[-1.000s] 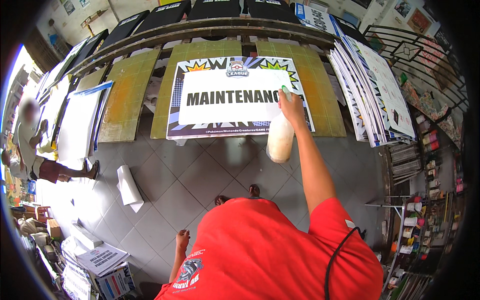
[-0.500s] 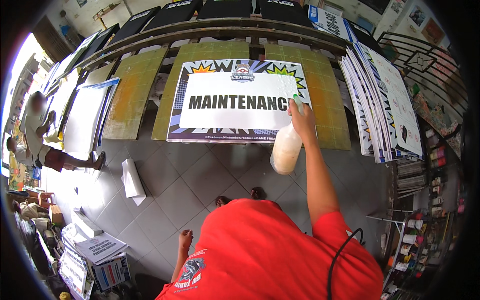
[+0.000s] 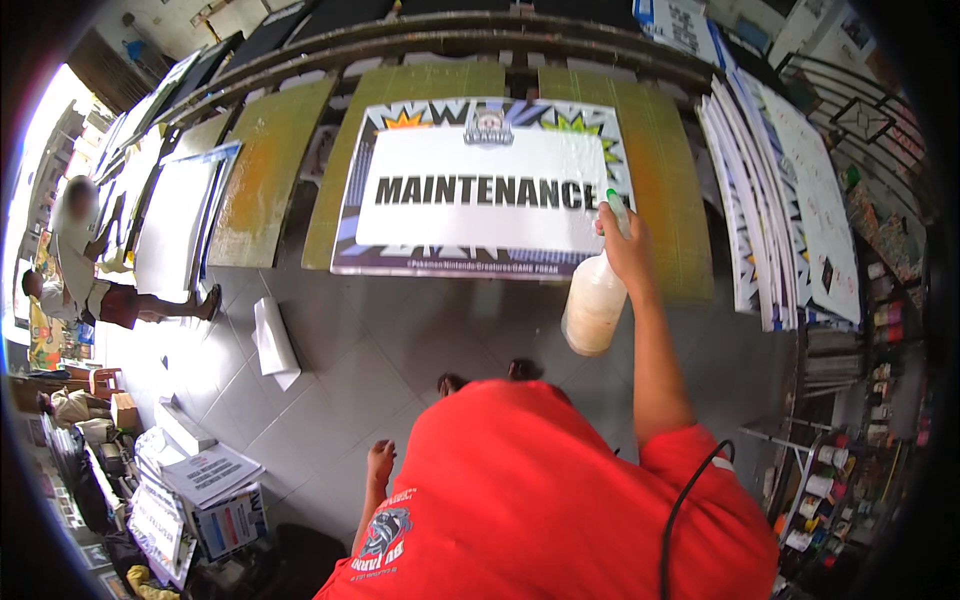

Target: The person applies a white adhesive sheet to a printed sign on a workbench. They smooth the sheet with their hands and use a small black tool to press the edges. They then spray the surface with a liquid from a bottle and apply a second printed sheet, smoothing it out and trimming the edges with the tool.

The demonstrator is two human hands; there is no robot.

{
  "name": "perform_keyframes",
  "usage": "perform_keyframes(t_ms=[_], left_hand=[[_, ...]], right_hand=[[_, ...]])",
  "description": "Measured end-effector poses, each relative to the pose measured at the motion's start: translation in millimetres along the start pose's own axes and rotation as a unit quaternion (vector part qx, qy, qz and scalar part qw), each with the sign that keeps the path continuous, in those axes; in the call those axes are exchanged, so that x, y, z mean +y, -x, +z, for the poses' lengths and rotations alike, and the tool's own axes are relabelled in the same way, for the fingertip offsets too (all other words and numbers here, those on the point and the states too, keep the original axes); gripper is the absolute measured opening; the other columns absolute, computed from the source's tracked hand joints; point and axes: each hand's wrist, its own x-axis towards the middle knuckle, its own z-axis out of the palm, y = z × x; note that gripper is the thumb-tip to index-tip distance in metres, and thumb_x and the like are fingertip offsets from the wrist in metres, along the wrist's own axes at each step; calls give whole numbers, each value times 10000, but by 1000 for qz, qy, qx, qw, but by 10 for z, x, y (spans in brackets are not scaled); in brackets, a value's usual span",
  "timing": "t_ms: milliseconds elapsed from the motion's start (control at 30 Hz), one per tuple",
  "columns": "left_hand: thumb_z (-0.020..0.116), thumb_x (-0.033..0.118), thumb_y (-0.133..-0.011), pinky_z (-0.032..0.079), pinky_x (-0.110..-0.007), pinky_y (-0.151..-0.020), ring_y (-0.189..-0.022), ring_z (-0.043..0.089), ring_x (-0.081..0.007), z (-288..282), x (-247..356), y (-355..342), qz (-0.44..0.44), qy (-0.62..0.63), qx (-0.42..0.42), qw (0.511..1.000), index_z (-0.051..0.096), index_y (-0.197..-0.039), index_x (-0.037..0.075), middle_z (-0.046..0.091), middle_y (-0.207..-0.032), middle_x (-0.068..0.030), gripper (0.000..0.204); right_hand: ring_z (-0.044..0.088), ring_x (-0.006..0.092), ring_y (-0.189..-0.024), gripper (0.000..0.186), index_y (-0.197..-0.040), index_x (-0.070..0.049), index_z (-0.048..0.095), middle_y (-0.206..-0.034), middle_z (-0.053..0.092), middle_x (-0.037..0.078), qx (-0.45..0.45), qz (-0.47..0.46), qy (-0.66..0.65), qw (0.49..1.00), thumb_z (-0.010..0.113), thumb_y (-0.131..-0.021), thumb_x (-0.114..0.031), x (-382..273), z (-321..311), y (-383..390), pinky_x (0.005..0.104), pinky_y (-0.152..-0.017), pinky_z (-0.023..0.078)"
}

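Observation:
My right hand (image 3: 622,240) grips a translucent spray bottle (image 3: 592,313) with a green nozzle and cloudy pale liquid inside, raised at the sign's right part. The printed sign (image 3: 450,225), white with large black lettering and a colourful starburst border, lies on an olive-yellow board (image 3: 335,180). A wet-looking patch shows on the sign's upper right. My left hand (image 3: 381,456) hangs low beside my red shirt, fingers loosely bent, with nothing visible in it.
Stacked printed boards (image 3: 780,210) lean at the right; white sheets (image 3: 175,220) lean at the left, near a co-worker (image 3: 80,250). A rolled paper (image 3: 273,340) lies on the tiled floor. Paint containers (image 3: 830,460) and a paper pile (image 3: 195,480) sit low at either side.
My right hand and the bottle have moved rightward and down along the sign. Droplets have appeared on the sign's upper right. The whole view has shifted slightly.

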Motion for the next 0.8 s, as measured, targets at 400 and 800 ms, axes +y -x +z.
perform_keyframes(t_ms=[400,800], left_hand=[[630,246,-951,483,-277,-592,-723,630,-123,-165,-273,-280,18,-19,-71,997,672,-1066,1,685,-831,-53,274],[618,215,-961,495,-282,-709,-770,614,-133,-98,653,-248,19,-9,-67,997,662,-1083,4,661,-883,-37,249]], right_hand=[[561,373,-613,341,-841,6,589,-680,585,193,-53,-34,33,997,591,-965,-311,498,3,1441,423,-581,427],[666,398,-794,327,-948,11,664,-851,687,222,-69,35,41,996,605,-954,-310,535,-161,1449,440,-682,503]])
